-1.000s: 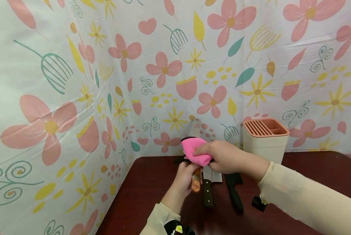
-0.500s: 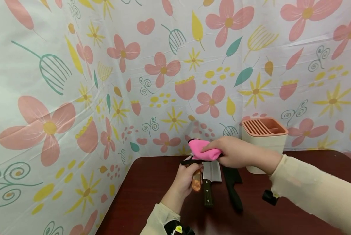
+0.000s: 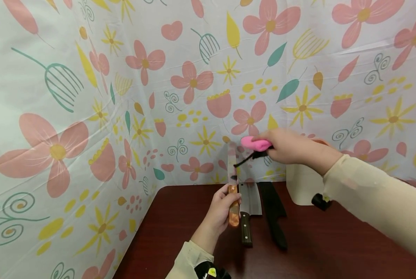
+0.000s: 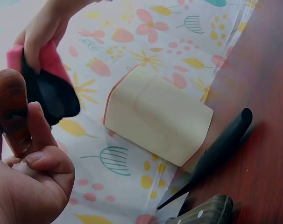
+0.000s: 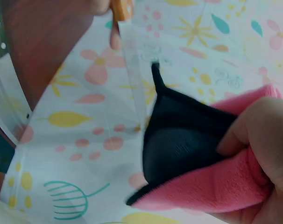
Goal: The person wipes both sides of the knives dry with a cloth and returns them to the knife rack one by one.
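Observation:
My left hand [image 3: 219, 207] grips a knife by its orange-brown handle [image 3: 234, 217]. Its blade [image 3: 232, 157] points up and away in front of the patterned backdrop. To the right of the blade, my right hand [image 3: 285, 146] holds a folded pink cloth [image 3: 252, 143] with a black side and a black loop. In the right wrist view the cloth [image 5: 202, 189] hangs beside the blade [image 5: 133, 77]; I cannot tell whether they touch. A cleaver [image 3: 251, 199] with a dark riveted handle lies right of my left hand.
A black knife [image 3: 273, 213] lies on the dark red table [image 3: 319, 236], right of the cleaver. Behind my right forearm stands a cream knife holder [image 3: 300, 186], its orange slotted top mostly hidden. Floral sheeting [image 3: 190, 116] rises behind and left of the table.
My right hand has lifted the cloth up and to the right, from near the handle to beside the upper blade. More of the blade and the cleaver shows. My left hand keeps its hold.

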The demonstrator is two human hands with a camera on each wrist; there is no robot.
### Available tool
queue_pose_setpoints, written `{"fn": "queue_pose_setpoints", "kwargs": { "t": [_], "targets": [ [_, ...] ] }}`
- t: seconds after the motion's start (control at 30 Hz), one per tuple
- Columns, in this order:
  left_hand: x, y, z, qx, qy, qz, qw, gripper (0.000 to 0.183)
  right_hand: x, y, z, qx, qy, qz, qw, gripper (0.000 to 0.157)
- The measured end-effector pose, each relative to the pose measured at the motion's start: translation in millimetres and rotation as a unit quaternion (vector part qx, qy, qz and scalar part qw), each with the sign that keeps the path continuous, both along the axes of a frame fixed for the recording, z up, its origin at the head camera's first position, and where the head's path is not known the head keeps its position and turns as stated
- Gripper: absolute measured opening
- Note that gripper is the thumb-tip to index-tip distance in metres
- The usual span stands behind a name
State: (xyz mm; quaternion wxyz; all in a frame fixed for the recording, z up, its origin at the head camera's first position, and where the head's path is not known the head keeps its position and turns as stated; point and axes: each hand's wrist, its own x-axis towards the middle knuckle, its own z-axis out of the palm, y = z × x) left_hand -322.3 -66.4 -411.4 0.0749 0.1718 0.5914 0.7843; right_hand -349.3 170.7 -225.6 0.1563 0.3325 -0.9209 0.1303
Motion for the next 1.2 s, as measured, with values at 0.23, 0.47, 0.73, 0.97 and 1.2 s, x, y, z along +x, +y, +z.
{"fn": "queue_pose_setpoints", "kwargs": {
  "t": [0.23,0.47,0.73,0.97,1.2],
  "targets": [
    [2.7,6,1.1,-0.003,-0.003,-0.009,0.9999,0.025,-28.5,-15,4.8,-0.027,0.045,-0.116,0.992,0.031],
    [5.1,9,-0.6,-0.012,0.002,-0.035,0.9993,0.024,-59.7,-27,-11.9,-0.061,0.089,-0.115,0.988,0.034],
    [4.4,10,-3.0,-0.022,0.014,-0.037,0.999,0.028,-71.3,-39,-36.7,-0.027,0.066,-0.111,0.991,0.042],
    [5.1,9,-2.0,-0.02,0.013,-0.04,0.9989,0.035,-65.4,-51,-52.4,0.054,0.056,-0.087,0.993,0.063],
    [5.2,7,-0.1,-0.019,-0.001,-0.049,0.9986,0.04,-56.2,-58,-62.2,0.094,0.03,-0.079,0.992,0.058]
  ]
}}
